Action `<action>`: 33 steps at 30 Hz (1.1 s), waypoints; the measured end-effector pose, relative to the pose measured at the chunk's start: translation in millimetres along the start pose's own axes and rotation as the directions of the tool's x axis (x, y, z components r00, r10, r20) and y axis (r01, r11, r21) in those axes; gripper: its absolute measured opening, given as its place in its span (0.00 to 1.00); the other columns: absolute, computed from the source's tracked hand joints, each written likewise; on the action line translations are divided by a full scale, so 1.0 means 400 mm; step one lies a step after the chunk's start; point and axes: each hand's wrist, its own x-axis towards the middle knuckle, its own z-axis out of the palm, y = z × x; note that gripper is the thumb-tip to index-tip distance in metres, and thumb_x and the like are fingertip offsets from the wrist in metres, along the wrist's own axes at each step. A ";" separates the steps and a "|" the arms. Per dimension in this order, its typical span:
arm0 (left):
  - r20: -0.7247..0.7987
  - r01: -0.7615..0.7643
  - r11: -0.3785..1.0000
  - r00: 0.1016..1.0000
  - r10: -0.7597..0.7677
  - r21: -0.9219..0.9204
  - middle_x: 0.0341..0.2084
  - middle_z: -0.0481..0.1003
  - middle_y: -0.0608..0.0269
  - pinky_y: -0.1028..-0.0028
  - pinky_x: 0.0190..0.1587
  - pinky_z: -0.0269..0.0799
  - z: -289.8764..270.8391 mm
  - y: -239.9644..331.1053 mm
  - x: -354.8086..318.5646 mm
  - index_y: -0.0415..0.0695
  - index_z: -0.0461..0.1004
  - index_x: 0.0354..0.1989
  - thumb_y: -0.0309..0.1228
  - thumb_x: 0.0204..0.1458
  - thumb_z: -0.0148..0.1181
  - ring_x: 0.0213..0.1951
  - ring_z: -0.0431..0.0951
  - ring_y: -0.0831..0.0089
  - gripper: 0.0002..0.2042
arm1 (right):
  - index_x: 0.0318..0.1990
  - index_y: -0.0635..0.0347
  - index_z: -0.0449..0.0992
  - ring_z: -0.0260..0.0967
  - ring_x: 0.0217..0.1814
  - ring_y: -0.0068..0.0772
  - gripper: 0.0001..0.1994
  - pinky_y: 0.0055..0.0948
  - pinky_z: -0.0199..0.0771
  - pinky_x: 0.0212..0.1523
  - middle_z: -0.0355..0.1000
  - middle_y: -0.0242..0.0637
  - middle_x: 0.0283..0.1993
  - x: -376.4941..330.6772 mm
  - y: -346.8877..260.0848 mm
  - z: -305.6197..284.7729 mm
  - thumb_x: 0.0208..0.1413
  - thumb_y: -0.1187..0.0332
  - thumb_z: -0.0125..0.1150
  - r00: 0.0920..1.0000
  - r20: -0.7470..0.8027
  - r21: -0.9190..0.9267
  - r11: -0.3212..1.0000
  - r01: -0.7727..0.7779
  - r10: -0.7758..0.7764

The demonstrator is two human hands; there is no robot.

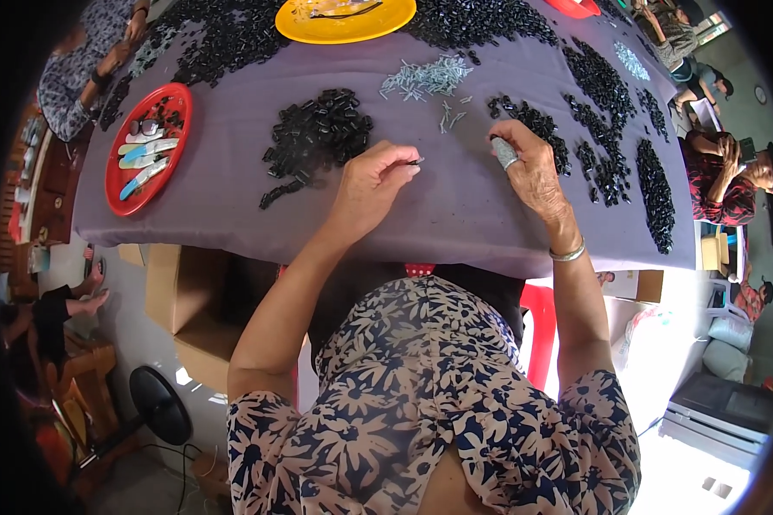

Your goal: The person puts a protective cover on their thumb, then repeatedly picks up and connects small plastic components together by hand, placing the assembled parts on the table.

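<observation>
My left hand (376, 182) is raised over the near part of the table, thumb and forefinger pinched on a small thin piece (416, 161), dark with a pale end. My right hand (528, 163) is closed, its fingertips pressed together beside a pile of black pieces (532, 129). What those fingertips hold, if anything, is too small to make out. One of its fingers wears a grey cover (504, 153). Beyond my left hand lies a larger heap of short shiny black pieces (318, 129). Between and beyond the hands is a pile of slim pale grey pieces (425, 77), with several strays nearer me.
A red oval tray (112, 184) with blue-and-white handled tools stands at the left. A yellow plate (343, 34) sits at the far side. More black heaps (657, 197) line the purple cloth (455, 227) at right. Other people sit at both sides; an open cardboard box (167, 292) is below.
</observation>
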 end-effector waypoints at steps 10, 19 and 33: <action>-0.058 -0.021 0.980 0.998 0.010 -0.197 0.29 0.74 0.69 0.82 0.37 0.69 0.005 -0.010 0.005 0.35 0.77 0.38 0.19 0.52 0.61 0.32 0.72 0.84 0.06 | 0.42 0.64 0.76 0.72 0.37 0.25 0.09 0.23 0.74 0.40 0.74 0.34 0.36 0.029 -0.151 0.077 0.53 0.79 0.63 0.989 0.136 0.339 0.941 -0.001 -0.048; -0.010 0.053 0.982 0.998 -0.056 -0.182 0.31 0.77 0.68 0.81 0.40 0.72 0.000 -0.014 0.002 0.37 0.77 0.40 0.21 0.54 0.61 0.35 0.75 0.82 0.06 | 0.40 0.62 0.77 0.72 0.35 0.25 0.09 0.24 0.74 0.38 0.74 0.32 0.34 0.041 -0.144 0.077 0.51 0.78 0.65 0.964 0.176 0.268 0.952 0.149 -0.200; -0.026 -0.009 0.987 1.000 0.005 -0.160 0.33 0.74 0.69 0.82 0.40 0.72 0.009 0.001 -0.003 0.38 0.71 0.43 0.16 0.51 0.61 0.37 0.73 0.84 0.11 | 0.38 0.63 0.77 0.72 0.33 0.33 0.18 0.27 0.71 0.36 0.74 0.37 0.32 0.060 -0.160 0.080 0.40 0.91 0.52 0.936 0.251 0.212 0.958 0.194 -0.246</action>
